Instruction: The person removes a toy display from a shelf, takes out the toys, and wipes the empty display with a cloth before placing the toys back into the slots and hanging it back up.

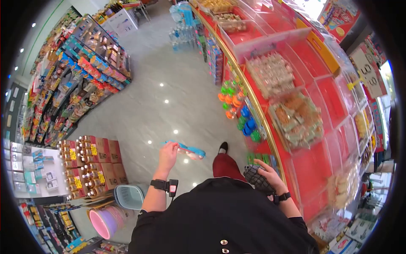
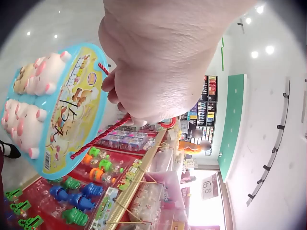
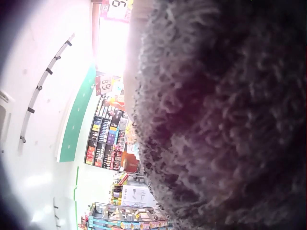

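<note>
My left hand grips a flat blue toy package and holds it out over the floor. In the left wrist view the toy package shows pink pig figures, a yellow card and a red cord, with my left hand curled round its edge. Close to my waist, my right hand holds a dark grey fuzzy item. That fuzzy item fills most of the right wrist view and hides the hand itself.
A red display counter with clear bins of packed snacks runs along my right. Coloured plastic toys hang on its front. Boxes of bottles, a grey basket and pink tubs stand at left; shelves line the aisle.
</note>
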A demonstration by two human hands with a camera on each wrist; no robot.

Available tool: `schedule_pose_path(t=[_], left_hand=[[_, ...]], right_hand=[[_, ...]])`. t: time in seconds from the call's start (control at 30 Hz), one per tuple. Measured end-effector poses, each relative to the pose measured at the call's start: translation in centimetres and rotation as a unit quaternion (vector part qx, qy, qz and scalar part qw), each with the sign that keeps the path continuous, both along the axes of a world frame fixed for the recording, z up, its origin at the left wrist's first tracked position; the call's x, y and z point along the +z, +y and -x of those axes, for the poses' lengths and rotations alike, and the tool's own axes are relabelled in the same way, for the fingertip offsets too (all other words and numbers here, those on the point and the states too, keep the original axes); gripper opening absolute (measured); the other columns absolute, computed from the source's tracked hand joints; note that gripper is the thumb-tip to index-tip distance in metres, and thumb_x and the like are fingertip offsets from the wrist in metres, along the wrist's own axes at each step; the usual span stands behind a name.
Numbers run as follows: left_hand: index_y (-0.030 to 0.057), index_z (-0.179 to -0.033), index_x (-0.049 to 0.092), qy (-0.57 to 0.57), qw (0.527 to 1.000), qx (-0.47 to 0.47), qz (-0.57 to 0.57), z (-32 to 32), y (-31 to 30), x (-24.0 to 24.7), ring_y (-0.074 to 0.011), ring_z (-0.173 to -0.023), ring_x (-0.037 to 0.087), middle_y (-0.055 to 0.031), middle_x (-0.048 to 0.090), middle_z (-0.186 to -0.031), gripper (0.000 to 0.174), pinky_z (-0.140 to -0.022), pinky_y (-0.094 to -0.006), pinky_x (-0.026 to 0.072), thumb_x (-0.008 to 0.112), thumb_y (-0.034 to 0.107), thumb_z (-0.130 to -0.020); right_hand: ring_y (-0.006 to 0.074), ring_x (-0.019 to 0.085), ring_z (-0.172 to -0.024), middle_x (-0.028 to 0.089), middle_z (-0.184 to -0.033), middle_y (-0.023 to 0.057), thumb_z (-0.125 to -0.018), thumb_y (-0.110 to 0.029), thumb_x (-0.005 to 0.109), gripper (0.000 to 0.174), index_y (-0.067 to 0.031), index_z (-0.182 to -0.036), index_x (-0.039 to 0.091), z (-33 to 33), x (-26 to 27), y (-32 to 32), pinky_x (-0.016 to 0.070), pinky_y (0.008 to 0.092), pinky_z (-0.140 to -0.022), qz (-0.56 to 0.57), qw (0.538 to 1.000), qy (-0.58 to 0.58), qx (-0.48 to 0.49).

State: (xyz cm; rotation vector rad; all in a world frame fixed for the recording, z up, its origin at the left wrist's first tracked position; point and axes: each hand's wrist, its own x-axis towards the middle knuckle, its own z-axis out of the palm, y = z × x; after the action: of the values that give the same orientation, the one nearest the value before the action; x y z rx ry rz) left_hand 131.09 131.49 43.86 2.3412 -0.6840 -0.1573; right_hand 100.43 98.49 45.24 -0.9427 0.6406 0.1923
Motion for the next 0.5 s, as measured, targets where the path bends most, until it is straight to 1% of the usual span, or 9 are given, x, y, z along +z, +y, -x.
schedule_pose_path(t=[0.07, 0.13, 0.17, 0.2, 0.3, 0.37, 0.4, 0.47, 0.5], left_hand=[[-0.0005, -0.093, 0.067, 0.001, 1.0, 0.007, -0.027, -3.6, -2.0, 1.6, -0.0339, -0.076, 0.062, -0.0156, 0.063, -0.083, 0.018, -0.067, -0.0392, 0.0485, 0.06, 0.016, -0.091], [-0.0003, -0.093, 0.067, 0.012, 0.999, -0.021, -0.027, -6.2, -3.5, 2.7, -0.0337, -0.078, 0.062, -0.0153, 0.063, -0.084, 0.016, -0.069, -0.0396, 0.0489, 0.06, 0.014, -0.09], [-0.0003, -0.093, 0.067, 0.012, 0.999, -0.019, -0.034, -7.9, -4.4, 2.9, -0.0337, -0.078, 0.062, -0.0153, 0.063, -0.084, 0.016, -0.069, -0.0396, 0.0489, 0.06, 0.014, -0.09], [-0.0001, -0.093, 0.067, 0.003, 0.999, -0.031, -0.037, -9.6, -5.4, 3.1, -0.0335, -0.079, 0.062, -0.015, 0.064, -0.085, 0.016, -0.069, -0.0396, 0.049, 0.06, 0.014, -0.09], [0.0003, -0.092, 0.067, 0.003, 0.998, -0.053, -0.043, -13.3, -9.0, 4.0, -0.0333, -0.08, 0.062, -0.0147, 0.064, -0.087, 0.016, -0.07, -0.0399, 0.0491, 0.06, 0.015, -0.091], [0.0005, -0.092, 0.067, -0.011, 0.996, -0.075, -0.047, -16.4, -11.4, 4.3, -0.0333, -0.08, 0.062, -0.0147, 0.064, -0.087, 0.017, -0.07, -0.0402, 0.049, 0.059, 0.016, -0.092], [0.0027, -0.094, 0.067, -0.014, 0.994, -0.104, -0.044, -18.2, -12.4, 3.6, -0.0338, -0.082, 0.062, -0.0139, 0.063, -0.088, 0.019, -0.071, -0.0416, 0.0492, 0.057, 0.019, -0.093], [0.0049, -0.096, 0.067, -0.011, 0.988, -0.145, -0.048, -21.2, -14.2, 2.8, -0.0343, -0.084, 0.061, -0.0131, 0.062, -0.089, 0.021, -0.071, -0.043, 0.0493, 0.055, 0.022, -0.094], [0.0033, -0.094, 0.067, -0.013, 0.988, -0.145, -0.052, -22.5, -15.4, 2.3, -0.0343, -0.081, 0.061, -0.0141, 0.062, -0.087, 0.019, -0.07, -0.0424, 0.0487, 0.057, 0.02, -0.093]], right_hand=[[0.0215, 0.061, -0.11, 0.06, -0.126, 0.014, -0.096, -0.012, 0.054, 0.05, -0.005, -0.144, 0.041, -4.6, -2.4, -2.5, 0.0492, 0.0338, -0.095, 0.043, 0.999, -0.004, 0.027], [0.0192, 0.06, -0.11, 0.06, -0.125, 0.0132, -0.095, -0.014, 0.057, 0.05, -0.0055, -0.143, 0.044, -10.0, -3.7, -4.9, 0.0478, 0.0313, -0.095, 0.134, 0.989, -0.014, 0.066], [0.0192, 0.054, -0.115, 0.059, -0.126, 0.0113, -0.091, -0.022, 0.063, 0.051, -0.0046, -0.137, 0.05, -12.7, -3.7, -6.0, 0.0426, 0.0322, -0.099, 0.22, 0.972, -0.028, 0.082], [0.0199, 0.052, -0.118, 0.058, -0.127, 0.013, -0.09, -0.023, 0.065, 0.054, -0.0036, -0.137, 0.049, -15.6, -2.9, -7.1, 0.0411, 0.0333, -0.101, 0.263, 0.96, -0.028, 0.096], [0.0217, 0.055, -0.115, 0.06, -0.125, 0.0158, -0.088, -0.026, 0.067, 0.057, -0.0038, -0.138, 0.048, -23.2, -1.0, -10.7, 0.0425, 0.0329, -0.099, 0.32, 0.935, -0.006, 0.15], [0.0273, 0.059, -0.113, 0.062, -0.122, 0.0196, -0.086, -0.03, 0.069, 0.063, -0.0049, -0.139, 0.046, -28.2, 0.1, -12.5, 0.0451, 0.0352, -0.096, 0.388, 0.905, 0.017, 0.17], [0.0273, 0.059, -0.113, 0.062, -0.122, 0.0196, -0.086, -0.03, 0.069, 0.063, -0.0049, -0.139, 0.046, -30.3, -0.9, -13.6, 0.0451, 0.0352, -0.096, 0.392, 0.905, 0.014, 0.164], [0.0357, 0.062, -0.108, 0.064, -0.117, 0.0241, -0.083, -0.034, 0.071, 0.07, -0.0063, -0.141, 0.043, -33.5, -4.2, -15.0, 0.0477, 0.039, -0.091, 0.443, 0.887, -0.016, 0.128], [0.0416, 0.061, -0.107, 0.063, -0.115, 0.0271, -0.082, -0.038, 0.071, 0.077, -0.0071, -0.144, 0.038, -34.8, -4.1, -15.5, 0.0479, 0.0429, -0.09, 0.495, 0.858, 0.009, 0.138]])
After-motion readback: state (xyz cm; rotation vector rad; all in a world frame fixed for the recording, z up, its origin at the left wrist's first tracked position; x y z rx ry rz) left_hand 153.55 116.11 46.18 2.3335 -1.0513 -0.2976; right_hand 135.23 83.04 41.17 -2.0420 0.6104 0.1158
